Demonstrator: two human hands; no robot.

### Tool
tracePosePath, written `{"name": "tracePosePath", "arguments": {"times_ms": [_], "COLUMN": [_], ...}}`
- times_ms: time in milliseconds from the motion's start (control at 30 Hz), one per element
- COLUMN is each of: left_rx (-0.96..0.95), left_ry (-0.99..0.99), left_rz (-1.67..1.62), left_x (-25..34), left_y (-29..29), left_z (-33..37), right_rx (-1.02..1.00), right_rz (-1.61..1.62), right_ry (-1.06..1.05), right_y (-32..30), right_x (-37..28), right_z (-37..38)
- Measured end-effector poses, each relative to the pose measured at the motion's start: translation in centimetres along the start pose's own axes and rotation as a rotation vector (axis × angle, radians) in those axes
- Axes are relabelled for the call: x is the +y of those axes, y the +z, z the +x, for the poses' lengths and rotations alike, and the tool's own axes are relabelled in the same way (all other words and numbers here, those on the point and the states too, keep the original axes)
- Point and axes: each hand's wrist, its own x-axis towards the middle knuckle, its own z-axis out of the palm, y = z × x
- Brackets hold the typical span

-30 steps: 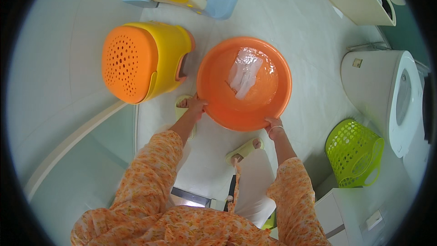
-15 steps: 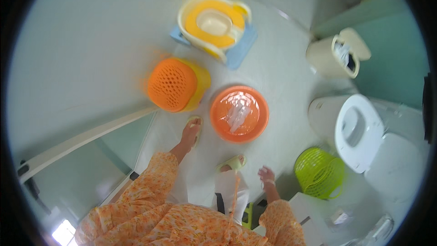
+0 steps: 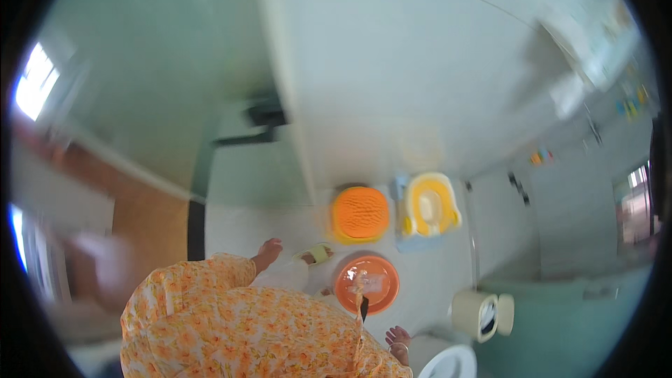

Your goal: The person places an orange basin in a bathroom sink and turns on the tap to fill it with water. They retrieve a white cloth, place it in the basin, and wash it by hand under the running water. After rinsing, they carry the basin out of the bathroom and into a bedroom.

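Note:
My left hand [image 3: 268, 252] hangs empty, fingers loosely stretched, beside the left slipper [image 3: 316, 255]. My right hand [image 3: 398, 339], with a band at its wrist, is held out empty with its fingers apart, near the white toilet [image 3: 448, 362]. Between and beyond my hands an orange basin [image 3: 393, 287] stands on the floor. Water glints in it, along with a pale, see-through item whose kind I cannot make out. Neither hand touches the basin. Part of its near side is covered by my clothing's hanging cord.
An orange-topped stool [image 3: 360, 211] and a yellow-and-white child's potty [image 3: 448, 199] stand behind the basin. To the right is a cream bin [image 3: 472, 313] with its lid up. A frosted glass door [image 3: 259, 168] with a dark handle [image 3: 264, 115] rises at the left.
My view has swung left and up, bringing the door, its handle and a wooden floor into sight. The basin, stool and potty now appear lower. Both hands stay empty.

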Motion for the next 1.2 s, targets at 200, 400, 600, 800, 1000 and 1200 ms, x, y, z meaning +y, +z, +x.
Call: {"name": "tracePosePath", "arguments": {"times_ms": [200,400,600,800,1000,1200], "left_rx": [0.473,0.74,1.003,1.134,1.489,1.601], "left_ry": [-0.617,-0.673,-0.671,-0.684,-0.468,-0.655], "left_rz": [-0.136,-0.337,-0.549,-0.621,-0.605,-1.094], "left_x": [-3.1,-4.0,-12.7,-20.2,-17.0,-16.4], "left_y": [-7.0,-10.2,-10.1,-13.2,-24.3,-22.7], "left_z": [-16.8,-26.9,-30.7,-31.9,-30.4,-31.4], "right_rx": [0.331,0.118,-0.049,-0.52,-0.824,-1.125], "right_rz": [-0.874,-1.161,-1.515,-1.43,-1.442,-1.707], "right_ry": [0.228,0.478,0.663,0.552,0.663,0.759], "right_y": [23.4,34.9,48.0,67.1,78.1,88.9], "right_x": [-10.3,-3.6,6.8,17.7,28.8,39.1], "right_z": [10.7,17.7,23.6,20.6,20.5,16.8]}}
